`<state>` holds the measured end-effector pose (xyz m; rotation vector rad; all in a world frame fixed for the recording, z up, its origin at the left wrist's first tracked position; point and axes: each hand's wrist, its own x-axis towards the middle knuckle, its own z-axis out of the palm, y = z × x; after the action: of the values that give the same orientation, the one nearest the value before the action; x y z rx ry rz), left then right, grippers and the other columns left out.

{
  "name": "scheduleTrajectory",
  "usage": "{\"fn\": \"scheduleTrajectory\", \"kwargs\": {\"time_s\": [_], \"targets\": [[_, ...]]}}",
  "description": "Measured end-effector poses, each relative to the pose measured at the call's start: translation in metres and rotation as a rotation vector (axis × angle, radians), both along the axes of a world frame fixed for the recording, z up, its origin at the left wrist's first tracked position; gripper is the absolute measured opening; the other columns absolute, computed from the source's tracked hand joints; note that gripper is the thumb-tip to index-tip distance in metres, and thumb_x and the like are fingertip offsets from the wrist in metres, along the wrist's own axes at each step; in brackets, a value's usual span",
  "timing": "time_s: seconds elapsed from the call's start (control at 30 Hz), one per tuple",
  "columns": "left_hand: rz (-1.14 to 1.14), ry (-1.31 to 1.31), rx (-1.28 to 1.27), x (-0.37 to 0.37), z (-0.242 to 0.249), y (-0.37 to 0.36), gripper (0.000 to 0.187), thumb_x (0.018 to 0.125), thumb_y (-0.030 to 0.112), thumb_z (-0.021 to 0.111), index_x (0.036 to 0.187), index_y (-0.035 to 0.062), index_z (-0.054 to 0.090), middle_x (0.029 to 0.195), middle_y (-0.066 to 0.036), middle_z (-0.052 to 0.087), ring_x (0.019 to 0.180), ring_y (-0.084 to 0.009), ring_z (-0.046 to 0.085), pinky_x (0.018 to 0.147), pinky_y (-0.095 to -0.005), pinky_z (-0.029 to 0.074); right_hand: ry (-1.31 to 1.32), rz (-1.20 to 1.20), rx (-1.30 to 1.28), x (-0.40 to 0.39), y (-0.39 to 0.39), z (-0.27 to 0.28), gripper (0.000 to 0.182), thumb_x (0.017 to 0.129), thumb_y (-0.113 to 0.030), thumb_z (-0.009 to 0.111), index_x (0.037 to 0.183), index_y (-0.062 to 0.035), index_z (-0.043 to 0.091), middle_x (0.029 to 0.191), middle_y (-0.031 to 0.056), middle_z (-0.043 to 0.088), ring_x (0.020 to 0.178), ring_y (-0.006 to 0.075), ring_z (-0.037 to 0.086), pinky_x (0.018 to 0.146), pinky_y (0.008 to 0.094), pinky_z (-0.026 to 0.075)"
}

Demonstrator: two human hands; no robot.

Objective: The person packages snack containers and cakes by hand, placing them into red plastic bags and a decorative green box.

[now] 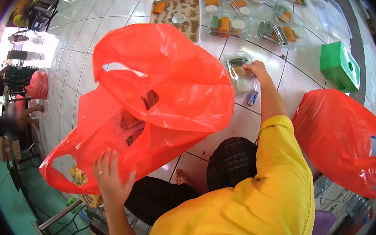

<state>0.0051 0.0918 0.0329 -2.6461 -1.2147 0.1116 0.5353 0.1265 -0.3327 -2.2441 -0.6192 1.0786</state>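
A large red plastic bag [185,101] stands with its mouth spread in front of me. Through its opening some clear packs [129,126] with dark contents show, partly covered by the folds. My left hand [113,173] lies against the bag's near side, fingers stretched out and apart. To the right of the bag, my right hand [257,69] grips the edge of a clear plastic food box [242,74] on the tiled floor. Inside that box are a dark green item, something yellowish and a small round white cup. A small blue and white packet [252,98] sits just below it.
Several similar filled boxes [225,26] stand farther back. A stained cardboard tray [179,11] holds an orange item and a round lid. At right are a green tissue box [340,66] and another red bag [338,135]. A person [15,122] sits at far left.
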Motion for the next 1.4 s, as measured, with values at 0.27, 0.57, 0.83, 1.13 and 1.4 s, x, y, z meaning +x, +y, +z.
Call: {"fn": "scheduleTrajectory", "kwargs": {"time_s": [0.27,0.57,0.83,1.13,1.4], "targets": [[0.314,0.172,-0.506,-0.01,0.003,-0.009,0.099,0.052,0.052,0.072,0.129,0.0047,0.031,0.114,-0.014,0.049,0.11,-0.0316,0.044,0.102,-0.0507,0.017,0.426,-0.76,0.53,-0.046,-0.059,0.03,0.048,0.06,-0.006,0.071,0.101,-0.002,0.045,0.089,0.0118,0.055,0.063,0.0205,0.055,0.049,0.0328,0.047],[0.196,0.113,-0.418,-0.038,0.004,-0.03,0.05,0.072,0.007,0.056,0.121,0.0102,0.045,0.096,-0.014,0.057,0.091,-0.03,0.054,0.095,-0.0445,0.03,0.85,-0.698,1.01,0.002,-0.117,0.133,0.024,0.071,-0.005,0.055,0.094,-0.0054,0.051,0.077,0.0066,0.055,0.064,0.021,0.056,0.062,0.0365,0.053],[-0.067,-0.229,-0.683,-0.049,0.046,-0.047,0.036,0.071,0.007,0.055,0.107,0.008,0.056,0.094,-0.012,0.058,0.087,-0.0285,0.055,0.08,-0.0378,0.042,0.751,-0.413,1.337,-0.105,-0.06,0.384,0.013,0.076,-0.012,0.055,0.083,-0.0027,0.053,0.072,0.0073,0.055,0.067,0.0214,0.057,0.065,0.0348,0.05],[0.09,-0.069,-0.445,-0.071,0.038,-0.074,0.035,0.07,0.011,0.057,0.105,0.016,0.058,0.091,-0.007,0.059,0.092,-0.0244,0.055,0.096,-0.0449,0.03,1.012,0.219,0.814,-0.342,-0.038,0.416,0.017,0.075,-0.015,0.058,0.091,-0.0106,0.055,0.082,-0.0035,0.051,0.073,0.0094,0.049,0.064,0.0307,0.046],[0.044,0.035,-0.526,-0.071,0.013,-0.08,0.035,0.064,0.006,0.056,0.098,0.0145,0.057,0.085,-0.006,0.059,0.09,-0.0241,0.056,0.097,-0.0451,0.029,1.089,-0.088,0.307,-0.405,-0.026,0.227,0.017,0.075,-0.007,0.054,0.091,-0.0086,0.053,0.074,0.003,0.054,0.062,0.0177,0.054,0.051,0.0354,0.049]]}}
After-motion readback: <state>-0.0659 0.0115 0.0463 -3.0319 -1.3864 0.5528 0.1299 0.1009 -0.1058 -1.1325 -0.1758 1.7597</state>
